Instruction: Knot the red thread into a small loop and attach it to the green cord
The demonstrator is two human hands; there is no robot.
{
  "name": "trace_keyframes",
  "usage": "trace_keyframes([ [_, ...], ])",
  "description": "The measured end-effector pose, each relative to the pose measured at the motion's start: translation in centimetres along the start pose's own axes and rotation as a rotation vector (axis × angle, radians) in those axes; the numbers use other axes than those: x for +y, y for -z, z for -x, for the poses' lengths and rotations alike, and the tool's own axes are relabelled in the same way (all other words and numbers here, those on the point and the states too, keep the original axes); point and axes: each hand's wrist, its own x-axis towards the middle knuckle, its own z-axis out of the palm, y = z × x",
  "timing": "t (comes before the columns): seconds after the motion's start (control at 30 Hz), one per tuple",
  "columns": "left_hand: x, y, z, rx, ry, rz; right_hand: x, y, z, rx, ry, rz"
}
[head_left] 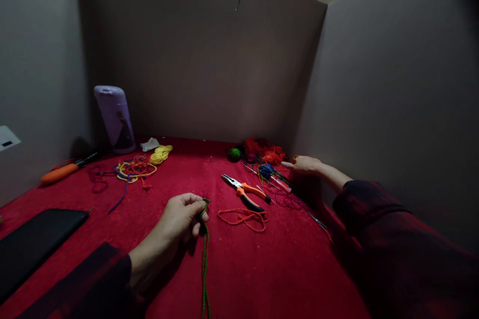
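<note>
Near the middle front, my left hand [185, 217] pinches a green cord [204, 264] near its knotted upper end; the rest of the cord trails down toward the bottom edge. Far to the right, my right hand [305, 164] reaches out beside the thread pile, its index finger extended toward a blue thread ball [266, 170] and red-orange thread [274, 154]. Whether its other fingers hold anything is hidden. Pliers with orange and black handles [243, 190] lie between the hands, with a loose orange cord [243, 219] just in front of them.
On the left stand or lie a purple bottle [117, 119], an orange-handled tool [60, 173], tangled threads [136, 167], yellow thread [161, 153] and a black phone-like object [37, 239]. A green ball [234, 154] and scissors [317, 220] are toward the right. Grey walls enclose the red cloth [277, 269].
</note>
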Motion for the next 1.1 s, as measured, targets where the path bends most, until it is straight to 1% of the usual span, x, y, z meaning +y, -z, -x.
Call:
trace_keyframes([
  [0.1,0.0,0.0,-0.1,-0.004,0.004,-0.015,-0.3,0.1,0.6,-0.047,-0.028,0.041],
  [0.13,0.1,0.0,-0.1,-0.003,0.004,-0.019,-0.3,0.2,0.8,-0.043,-0.032,0.052],
  [0.4,0.7,-0.2,-0.1,0.009,0.016,0.004,-0.4,0.4,2.4,0.088,-0.055,0.081],
  [0.7,0.8,-0.4,0.1,0.013,0.015,0.014,-0.5,-0.2,2.9,0.189,-0.109,0.035],
  [1.0,0.8,-0.4,0.2,-0.016,0.017,0.007,-0.5,0.2,2.5,0.215,-0.167,-0.037],
  [1.1,0.6,-0.3,0.1,-0.015,0.01,0.002,-0.4,0.3,2.4,0.227,-0.163,-0.075],
])
